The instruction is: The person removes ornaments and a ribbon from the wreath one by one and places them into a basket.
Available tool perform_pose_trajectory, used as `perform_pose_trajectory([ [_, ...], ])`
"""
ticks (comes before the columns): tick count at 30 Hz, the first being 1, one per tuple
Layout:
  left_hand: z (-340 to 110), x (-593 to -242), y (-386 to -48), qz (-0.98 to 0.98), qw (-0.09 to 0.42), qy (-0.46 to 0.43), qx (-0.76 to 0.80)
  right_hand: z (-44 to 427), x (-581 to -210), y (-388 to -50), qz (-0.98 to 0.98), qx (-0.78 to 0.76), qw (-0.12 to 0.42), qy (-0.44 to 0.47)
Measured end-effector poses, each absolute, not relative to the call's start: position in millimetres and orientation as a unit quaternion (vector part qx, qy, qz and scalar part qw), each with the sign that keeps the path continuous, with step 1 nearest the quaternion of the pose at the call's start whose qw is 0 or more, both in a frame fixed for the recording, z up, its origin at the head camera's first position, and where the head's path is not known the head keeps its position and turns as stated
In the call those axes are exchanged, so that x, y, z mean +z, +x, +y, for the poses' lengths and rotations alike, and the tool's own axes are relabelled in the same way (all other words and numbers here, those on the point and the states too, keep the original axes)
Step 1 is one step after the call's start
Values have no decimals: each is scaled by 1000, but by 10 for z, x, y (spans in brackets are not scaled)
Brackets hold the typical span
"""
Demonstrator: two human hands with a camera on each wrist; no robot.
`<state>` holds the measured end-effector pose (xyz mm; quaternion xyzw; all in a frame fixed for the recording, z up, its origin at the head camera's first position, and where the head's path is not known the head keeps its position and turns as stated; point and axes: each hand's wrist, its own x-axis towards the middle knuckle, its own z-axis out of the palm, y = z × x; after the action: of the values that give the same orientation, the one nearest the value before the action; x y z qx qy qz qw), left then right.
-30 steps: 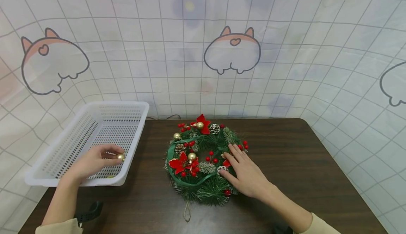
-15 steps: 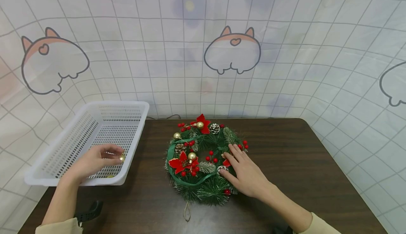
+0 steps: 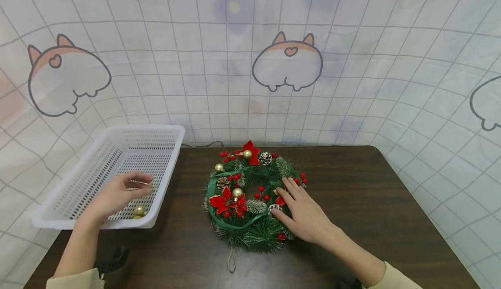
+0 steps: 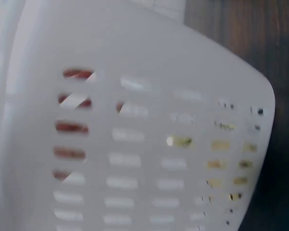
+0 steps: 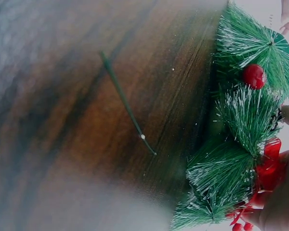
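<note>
My left hand (image 3: pixel 117 193) is inside the white plastic basket (image 3: pixel 178 143), fingers bent and thumb apart from them. A small gold glint shows by its fingertips; what it belongs to is too small to tell. Below that hand, a gold ball ornament (image 3: pixel 139 210) lies on the basket floor, partly over another gold piece. My right hand (image 3: pixel 307 219) rests with extended fingers on the right side of a green Christmas wreath (image 3: pixel 264 239). Gold balls, red poinsettias (image 3: pixel 225 202), red berries and pinecones (image 3: pixel 265 158) decorate the wreath. The right wrist view shows frosted pine tips (image 5: pixel 221 168) beside that hand.
The dark wood table (image 3: pixel 352 184) carries both basket and wreath. A twine loop (image 3: pixel 231 262) sticks out at the wreath's front. One loose green needle (image 5: pixel 123 98) lies on the table. Behind stands a gridded curtain (image 3: pixel 219 84) with cartoon prints.
The gold ball has left my left fingers and now lies on the basket floor. My left hand has lifted slightly, its thumb and fingers looser. The right hand stays on the wreath.
</note>
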<state>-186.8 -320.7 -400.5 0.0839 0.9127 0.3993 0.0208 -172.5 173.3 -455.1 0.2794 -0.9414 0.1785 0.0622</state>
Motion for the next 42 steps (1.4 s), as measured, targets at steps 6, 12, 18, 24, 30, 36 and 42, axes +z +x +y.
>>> perform_pose_trajectory([
  [6,-3040,-3879,-1858,915,-5,93,392,1736,-4548,-1724,-941,180,61,279],
  [12,-2860,-3807,-1849,911,-32,107,397,1737,-4555,-1723,-941,183,61,279],
  [18,-2669,-3826,-1899,904,-48,129,404,1739,-4559,-1727,-941,181,64,278],
  [24,-2466,-3867,-1945,891,-49,157,422,1739,-4558,-1725,-941,181,64,278],
  [30,-2314,-3948,-2005,878,-44,183,441,1733,-4563,-1725,-942,182,59,277],
  [36,-2155,-4002,-2043,868,-43,205,450,1735,-4562,-1721,-942,182,59,274],
  [42,-2009,-4073,-2047,853,-28,218,474,1737,-4561,-1718,-942,181,61,276],
])
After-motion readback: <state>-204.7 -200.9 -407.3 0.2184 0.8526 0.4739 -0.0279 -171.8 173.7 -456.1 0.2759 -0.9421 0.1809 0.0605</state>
